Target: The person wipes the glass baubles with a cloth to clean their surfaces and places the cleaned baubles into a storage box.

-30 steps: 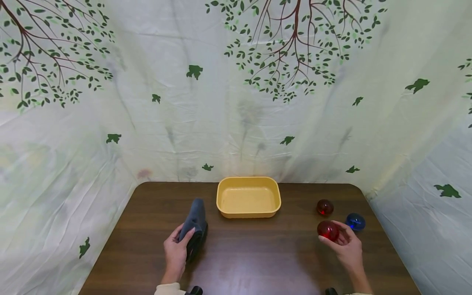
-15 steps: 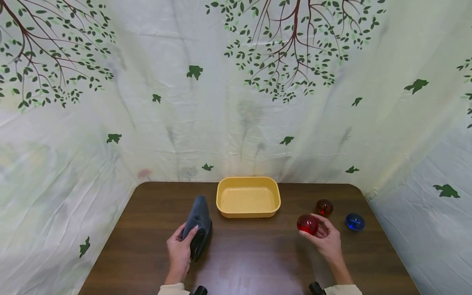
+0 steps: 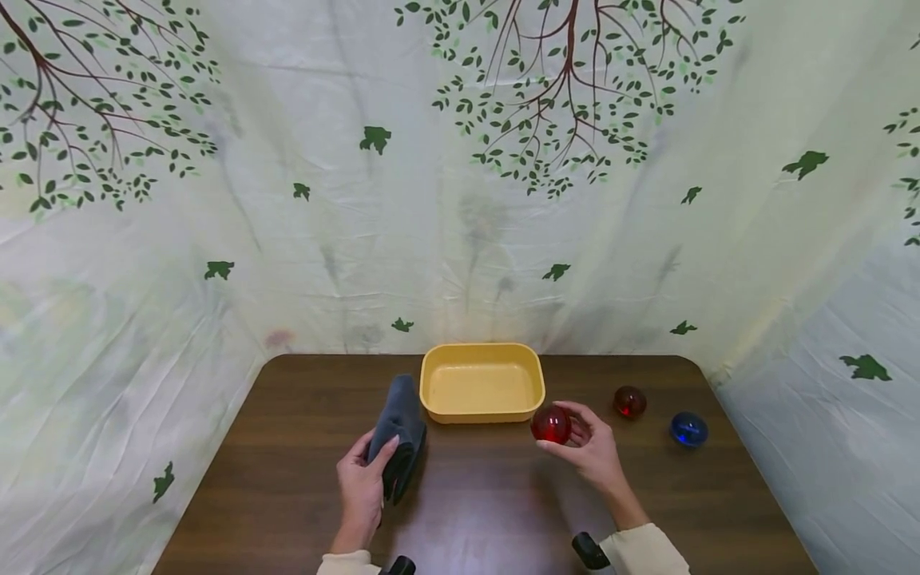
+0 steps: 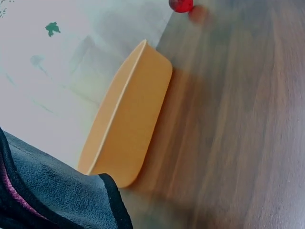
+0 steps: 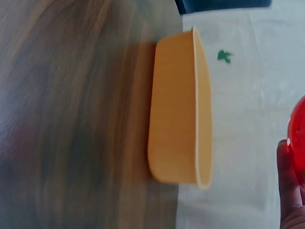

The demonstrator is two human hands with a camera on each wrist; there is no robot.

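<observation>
My left hand point(image 3: 364, 487) grips a folded grey-blue cloth point(image 3: 400, 423) with dark edging, its thumb on the near face. In the left wrist view the cloth point(image 4: 62, 186) shows a pink strip, and the hand is out of sight. A clear red ball point(image 3: 551, 424) is pinched between the thumb and fingers of my right hand point(image 3: 588, 447), close to the front right corner of a yellow rectangular tub point(image 3: 483, 417). Part of that red ball point(image 5: 298, 136) shows at the right edge of the right wrist view. The tub stands between the two hands, at the table's back edge.
Another red ball point(image 3: 629, 402), darker, lies on the brown wooden table point(image 3: 481, 511) to the right, with a blue ball point(image 3: 688, 430) beyond it. A pale curtain point(image 3: 460, 200) printed with branches and leaves hangs behind and along both sides.
My right hand has carried the red ball leftward from beside the blue ball to near the tub. My left hand has shifted slightly right and forward with the cloth.
</observation>
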